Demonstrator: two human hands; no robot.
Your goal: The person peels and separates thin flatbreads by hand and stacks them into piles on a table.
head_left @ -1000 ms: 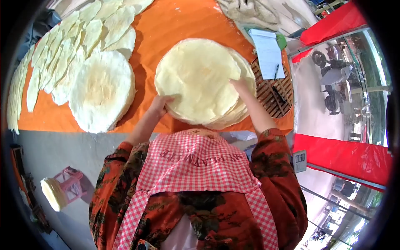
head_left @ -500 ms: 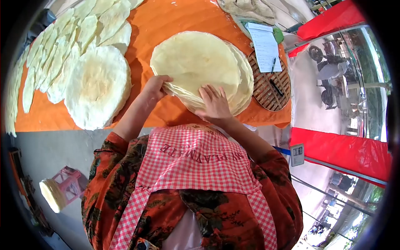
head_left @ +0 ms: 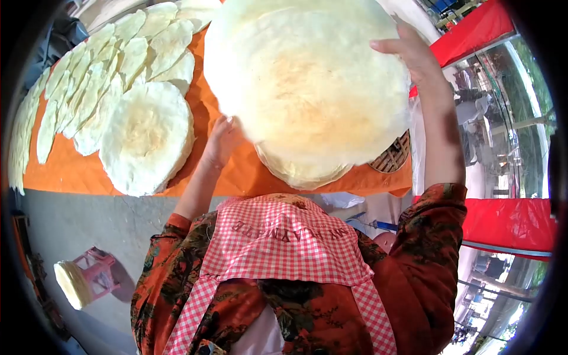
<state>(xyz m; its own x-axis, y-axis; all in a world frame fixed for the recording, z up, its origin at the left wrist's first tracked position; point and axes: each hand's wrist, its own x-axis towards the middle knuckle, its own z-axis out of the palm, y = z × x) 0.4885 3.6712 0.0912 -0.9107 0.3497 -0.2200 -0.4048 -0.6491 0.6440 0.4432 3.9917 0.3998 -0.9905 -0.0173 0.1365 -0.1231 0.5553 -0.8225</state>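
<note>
A large, thin round flatbread (head_left: 307,83), pale with a browned middle, is raised off the table close to the camera. My right hand (head_left: 414,56) grips its upper right edge, thumb on the near face and the other fingers mostly behind it. At the lower left edge, my left hand (head_left: 225,142) is closed with its fingertips against the bread. Beneath the raised sheet, the front rim of a stack of flatbreads (head_left: 302,176) shows on the orange tablecloth (head_left: 231,174); the rest of that stack is hidden.
Left of my hands stands another thick flatbread stack (head_left: 145,139), with overlapping flat pieces (head_left: 118,65) behind it. A slatted round rack (head_left: 393,155) peeks out at right. On the floor, a pink stool (head_left: 97,272) carries a pale round stack (head_left: 72,285).
The flatbread has come up off the stack toward the camera. My right hand has gone from the stack's front to the sheet's upper right edge; the paper and pen are now covered.
</note>
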